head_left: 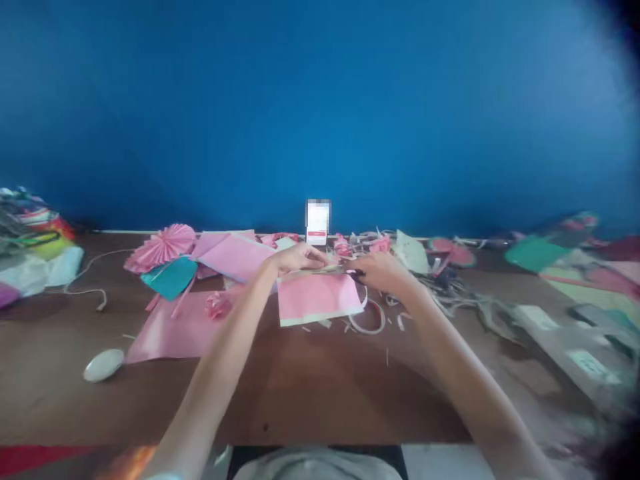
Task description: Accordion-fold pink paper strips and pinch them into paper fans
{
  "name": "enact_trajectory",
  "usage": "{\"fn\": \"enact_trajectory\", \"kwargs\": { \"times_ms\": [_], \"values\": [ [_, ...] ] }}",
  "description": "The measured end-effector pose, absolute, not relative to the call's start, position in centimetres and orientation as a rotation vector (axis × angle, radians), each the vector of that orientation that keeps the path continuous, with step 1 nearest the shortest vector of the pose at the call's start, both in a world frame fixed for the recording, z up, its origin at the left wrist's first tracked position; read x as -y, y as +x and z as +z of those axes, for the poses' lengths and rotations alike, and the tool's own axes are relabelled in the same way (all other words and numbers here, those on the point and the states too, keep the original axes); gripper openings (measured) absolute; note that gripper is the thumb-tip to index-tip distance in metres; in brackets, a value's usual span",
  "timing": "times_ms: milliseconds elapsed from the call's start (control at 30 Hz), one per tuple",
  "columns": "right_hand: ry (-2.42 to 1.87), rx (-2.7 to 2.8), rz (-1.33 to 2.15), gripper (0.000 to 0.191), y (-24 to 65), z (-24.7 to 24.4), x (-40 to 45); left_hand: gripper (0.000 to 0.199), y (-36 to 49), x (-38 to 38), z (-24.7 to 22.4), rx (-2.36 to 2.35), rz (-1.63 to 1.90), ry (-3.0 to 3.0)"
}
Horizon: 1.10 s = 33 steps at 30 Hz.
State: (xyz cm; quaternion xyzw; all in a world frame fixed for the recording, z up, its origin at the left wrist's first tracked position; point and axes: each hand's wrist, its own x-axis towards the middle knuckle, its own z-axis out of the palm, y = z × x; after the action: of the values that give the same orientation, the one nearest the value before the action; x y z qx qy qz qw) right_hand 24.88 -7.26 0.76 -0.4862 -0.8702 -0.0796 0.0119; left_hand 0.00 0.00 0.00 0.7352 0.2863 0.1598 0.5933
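Both my arms reach forward over the brown table. My left hand (299, 259) is closed at the upper left edge of a pink paper sheet (317, 297) with a pale border, its fingers pressed on that edge. My right hand (384, 270) is closed at the sheet's upper right corner around a small dark-handled tool, which looks like scissors (357, 273). Blur and the fingers hide most of this tool. A curled white strip (373, 320) lies below the right hand, with small paper scraps (325, 324) beside it.
A phone (317, 223) stands upright against the blue wall. To the left are a pink pleated paper fan (167, 247), a teal paper piece (170, 277), pink sheets (170, 333) and a white oval object (103, 365). Strips and coloured paper (535, 253) clutter the right side.
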Motion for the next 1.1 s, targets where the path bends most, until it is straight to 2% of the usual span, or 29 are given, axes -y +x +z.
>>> {"fn": "enact_trajectory", "kwargs": {
  "times_ms": [333, 433, 667, 933, 1100],
  "values": [
    [-1.524, 2.727, -0.303, 0.043, 24.6, 1.3, 7.5, 0.030, 0.2, -0.8, -1.0, -0.609, 0.378, 1.736],
    [-1.573, 2.654, -0.299, 0.050, 25.7, 2.0, 7.6, 0.032, -0.2, -1.3, -1.2, -0.651, 0.419, 1.707],
    [-1.752, 2.389, -0.356, 0.054, 28.0, 2.9, 7.7, 0.036, -0.9, -0.8, 0.0, -0.717, 0.422, 1.717],
    [-1.568, 2.494, -0.239, 0.057, 26.8, 1.6, 7.3, 0.042, -0.6, -0.8, 0.1, -0.724, 0.422, 1.782],
    [-1.528, 2.546, -0.316, 0.055, 26.4, 1.3, 7.2, 0.036, -0.5, -0.7, 0.3, -0.675, 0.395, 1.806]
  ]
}}
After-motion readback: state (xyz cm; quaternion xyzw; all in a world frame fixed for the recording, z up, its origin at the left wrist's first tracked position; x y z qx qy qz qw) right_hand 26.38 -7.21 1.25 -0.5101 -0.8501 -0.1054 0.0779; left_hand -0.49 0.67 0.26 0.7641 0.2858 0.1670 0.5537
